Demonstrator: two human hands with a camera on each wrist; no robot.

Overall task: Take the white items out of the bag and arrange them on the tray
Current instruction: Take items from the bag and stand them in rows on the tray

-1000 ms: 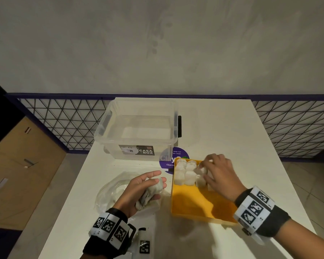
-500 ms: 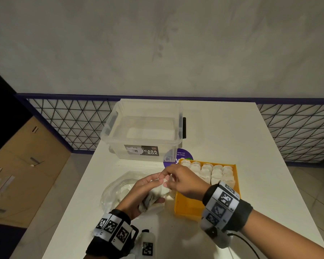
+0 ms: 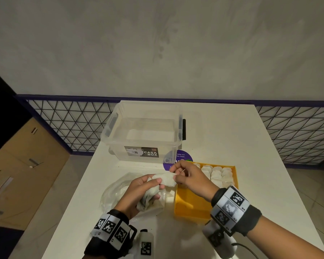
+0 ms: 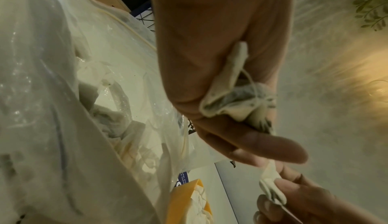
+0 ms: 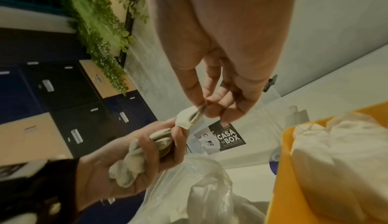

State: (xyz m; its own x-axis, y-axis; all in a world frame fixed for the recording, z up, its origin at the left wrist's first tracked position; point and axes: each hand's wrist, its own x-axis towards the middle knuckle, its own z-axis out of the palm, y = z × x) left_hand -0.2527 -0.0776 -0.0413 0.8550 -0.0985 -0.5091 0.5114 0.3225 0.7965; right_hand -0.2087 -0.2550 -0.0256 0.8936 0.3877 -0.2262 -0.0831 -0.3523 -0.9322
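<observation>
My left hand (image 3: 138, 191) grips a bunch of white tea bags (image 3: 150, 200) above the clear plastic bag (image 3: 114, 191) on the table. My right hand (image 3: 183, 174) pinches one white tea bag (image 3: 166, 179) at the top of that bunch, between the two hands. In the right wrist view the right hand's fingertips (image 5: 210, 111) pinch this bag's corner (image 5: 189, 118). The yellow tray (image 3: 193, 204) lies to the right, with rows of white tea bags (image 3: 217, 174) filling its far end. More tea bags (image 4: 117, 124) lie inside the plastic bag.
A clear lidless storage box (image 3: 144, 133) stands behind the bag, with a purple round sticker (image 3: 181, 157) beside it. The white table (image 3: 251, 146) ends near a wire mesh fence (image 3: 73, 124). A small white marker block (image 3: 145, 243) hangs by my left wrist.
My right hand left the tray's far end, crossed left to the bunch in my left hand and took hold of one tea bag. My left hand has lifted slightly.
</observation>
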